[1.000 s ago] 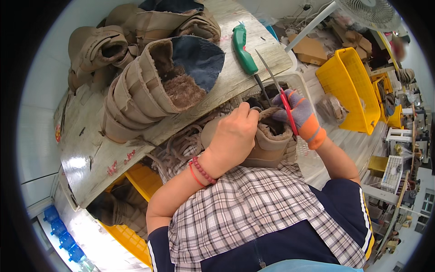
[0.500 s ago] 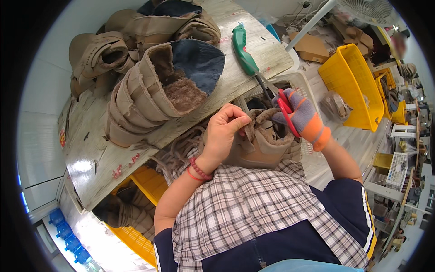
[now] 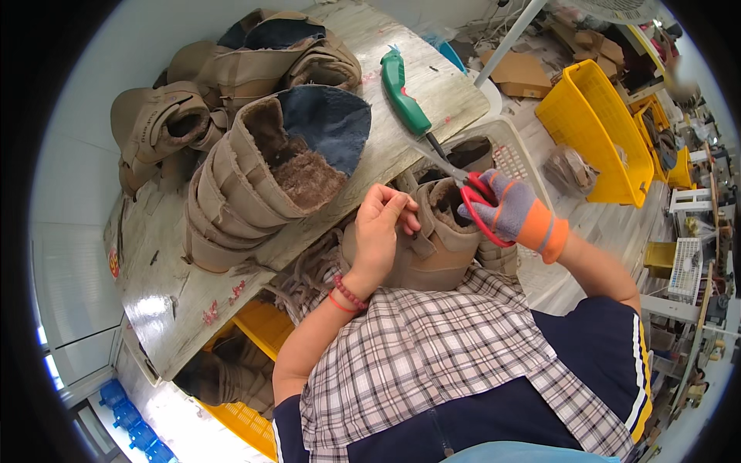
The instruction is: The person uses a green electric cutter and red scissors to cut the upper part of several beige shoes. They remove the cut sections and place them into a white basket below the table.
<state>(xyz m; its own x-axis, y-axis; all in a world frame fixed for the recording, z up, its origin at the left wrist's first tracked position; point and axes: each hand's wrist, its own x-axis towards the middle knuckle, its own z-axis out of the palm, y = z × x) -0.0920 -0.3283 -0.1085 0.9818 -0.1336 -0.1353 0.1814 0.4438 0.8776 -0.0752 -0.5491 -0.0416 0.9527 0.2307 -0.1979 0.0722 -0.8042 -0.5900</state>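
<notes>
My right hand (image 3: 519, 210), in a grey and orange glove, grips red-handled scissors (image 3: 451, 170), whose blades point up and left above a tan shoe upper (image 3: 438, 258). The upper, with brown fleece lining, lies in front of my apron. Just left of its opening is my bare left hand (image 3: 378, 231), fingers curled in and thumb pressed to the forefinger; whatever they may pinch is hidden. On the table, a stack of nested tan uppers (image 3: 255, 166) lies on its side, fleece and dark blue lining showing. Beyond the scissors rests a green-handled tool (image 3: 403, 96).
More tan uppers (image 3: 231, 69) are piled at the table's (image 3: 181, 316) far left. A white basket (image 3: 532, 174) stands at its right edge, a yellow crate (image 3: 594, 131) beyond. Under the near edge, another yellow crate (image 3: 258, 328) has uppers beside it. Loose strips (image 3: 305, 274) hang over the edge.
The scissors have come up from the upper's opening and their blades have swung leftward. My left hand has drawn slightly away from the opening. The whole view has shifted a little.
</notes>
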